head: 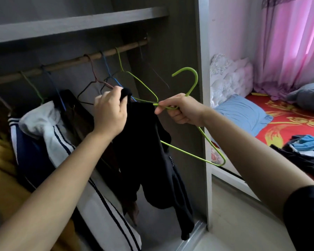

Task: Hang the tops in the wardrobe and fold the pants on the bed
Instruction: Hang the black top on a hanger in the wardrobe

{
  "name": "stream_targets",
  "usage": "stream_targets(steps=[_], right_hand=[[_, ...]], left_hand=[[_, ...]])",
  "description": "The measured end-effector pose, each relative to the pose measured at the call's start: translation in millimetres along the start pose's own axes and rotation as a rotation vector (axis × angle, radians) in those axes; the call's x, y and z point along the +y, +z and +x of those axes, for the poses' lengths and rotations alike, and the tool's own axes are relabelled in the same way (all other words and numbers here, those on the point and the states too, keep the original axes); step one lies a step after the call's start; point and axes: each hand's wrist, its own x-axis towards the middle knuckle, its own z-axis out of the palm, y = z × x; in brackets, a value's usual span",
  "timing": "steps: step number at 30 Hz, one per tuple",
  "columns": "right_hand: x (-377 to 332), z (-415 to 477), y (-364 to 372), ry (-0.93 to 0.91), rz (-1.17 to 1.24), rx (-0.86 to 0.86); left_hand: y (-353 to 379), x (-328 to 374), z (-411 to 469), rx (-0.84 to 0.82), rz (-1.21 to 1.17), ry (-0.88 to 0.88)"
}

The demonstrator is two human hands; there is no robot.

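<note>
Black fabric is hanging between two raised forearms in front of the open wardrobe (pixel 179 42). Both arms are reaching forward and up, the left one coming from the lower left with the back of its hand turned to the camera, the right one coming from the lower right and wearing a black sleeve (pixel 306 218) near the shoulder. One black top (pixel 147 151) is dangling from the left hand (pixel 110 113), whose fingers are curling tight round a bunched upper edge of the cloth while the rest is drooping towards the wardrobe floor. One green hanger (pixel 196 77) is sitting in the right hand (pixel 179 110), its hook pointing up and tilting. The fingers are closing round the wire just under the neck, and thumb and forefinger are pinching it right beside the top. One shoulder of the wire is meeting the black cloth and the other is running down past the wrist. Behind the hands, one wooden rail (pixel 65 62) is carrying at least four empty wire hangers (pixel 107 68), among them a green, a blue and a brownish one. To the left three garments are showing: a white and navy striped one (pixel 58 142), a dark brown one (pixel 76 113) and a yellow one (pixel 2 169). To the right, the bed (pixel 288 122) is bearing one blue pillow (pixel 243 115), one white frilled pillow (pixel 228 78) and a pile of clothes (pixel 306 147), with a pink curtain (pixel 288 42) hanging beyond.
</note>
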Motion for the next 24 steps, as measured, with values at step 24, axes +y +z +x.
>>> stream_targets(steps=[24], right_hand=[[98,-11,68,-0.329,-0.91,0.211]], left_hand=[[-1,-17,1,0.179,-0.089,-0.357]])
